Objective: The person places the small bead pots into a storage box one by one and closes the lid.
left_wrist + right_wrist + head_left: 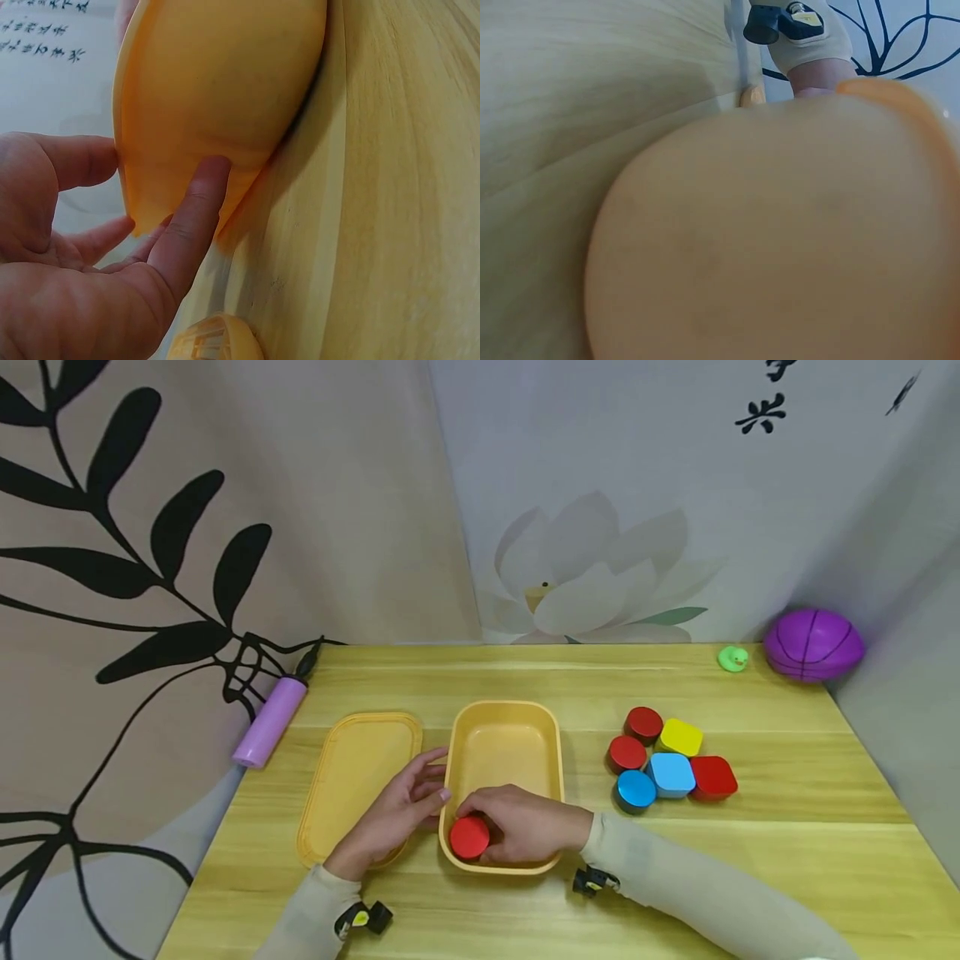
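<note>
A yellow rectangular box without its cover lies lengthwise at the table's middle. My right hand reaches inside it and grips a red round block at the near left corner. My left hand stays at the box's left side, fingers spread and fairly straight. In the left wrist view, fingertips of the left hand touch the rim and outer wall of the box. The box wall fills most of the right wrist view and hides the right hand there.
Left of the box lies its yellow lid, partly under the left forearm. To the right sit several red, blue and yellow blocks. A purple ball and a green duck stand at the back right, a purple bottle at the left edge.
</note>
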Demonstrator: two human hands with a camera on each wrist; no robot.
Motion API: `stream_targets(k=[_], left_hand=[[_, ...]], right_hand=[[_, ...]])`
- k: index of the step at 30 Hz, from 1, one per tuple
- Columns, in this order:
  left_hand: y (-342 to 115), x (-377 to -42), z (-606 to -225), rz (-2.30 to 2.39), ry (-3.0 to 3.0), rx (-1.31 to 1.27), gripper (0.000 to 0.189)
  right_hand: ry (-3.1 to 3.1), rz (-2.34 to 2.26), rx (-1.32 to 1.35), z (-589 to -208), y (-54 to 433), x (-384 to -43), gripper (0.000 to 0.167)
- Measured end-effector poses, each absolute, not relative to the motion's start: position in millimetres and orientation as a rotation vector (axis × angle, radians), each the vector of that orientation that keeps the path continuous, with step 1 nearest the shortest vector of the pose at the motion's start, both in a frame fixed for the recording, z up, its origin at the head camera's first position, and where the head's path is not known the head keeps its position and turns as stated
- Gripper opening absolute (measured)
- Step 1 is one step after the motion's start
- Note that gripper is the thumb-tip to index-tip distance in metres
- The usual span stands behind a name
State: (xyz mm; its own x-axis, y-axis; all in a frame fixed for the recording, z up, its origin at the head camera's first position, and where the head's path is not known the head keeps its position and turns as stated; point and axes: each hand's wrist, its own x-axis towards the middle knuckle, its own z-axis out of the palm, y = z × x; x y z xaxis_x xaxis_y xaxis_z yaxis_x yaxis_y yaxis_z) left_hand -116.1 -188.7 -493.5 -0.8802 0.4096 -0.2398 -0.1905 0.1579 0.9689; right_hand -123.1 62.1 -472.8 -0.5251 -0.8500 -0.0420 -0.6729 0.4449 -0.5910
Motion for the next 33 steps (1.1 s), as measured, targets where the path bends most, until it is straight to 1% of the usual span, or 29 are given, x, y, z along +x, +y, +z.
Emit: stream_targets(k=[6,12,17,22,29,33], left_hand=[[-188.5,-116.7,-494.7,1.769,1.982,0.201,0.063],[-187.8,-116.6,-493.4,1.744,2.016,0.201,0.062],[-187.0,-116.8,-491.5,1.735,2.025,0.199,0.063],[-186.0,-116.5,-492.3,1.744,2.024,0.184,0.062],[-186.5,-116.0,-491.0,1.743,2.041,0.182,0.062],[-185.9,-115.8,-490.5,1.737,2.043,0.188,0.061]], right_hand=[[2.365,-0.739,-1.299,-469.7,64.1,-123.7,0.059],[2.313,-0.870,-1.192,-459.7,72.3,-124.3,0.062],[2.238,-1.096,-1.092,-450.6,85.7,-124.2,0.058],[2.256,-1.275,-1.054,-442.5,105.4,-122.5,0.051],[2.349,-1.448,-1.044,-432.4,138.2,-120.5,0.043],[2.422,-1.515,-0.987,-428.3,159.5,-117.5,0.041]])
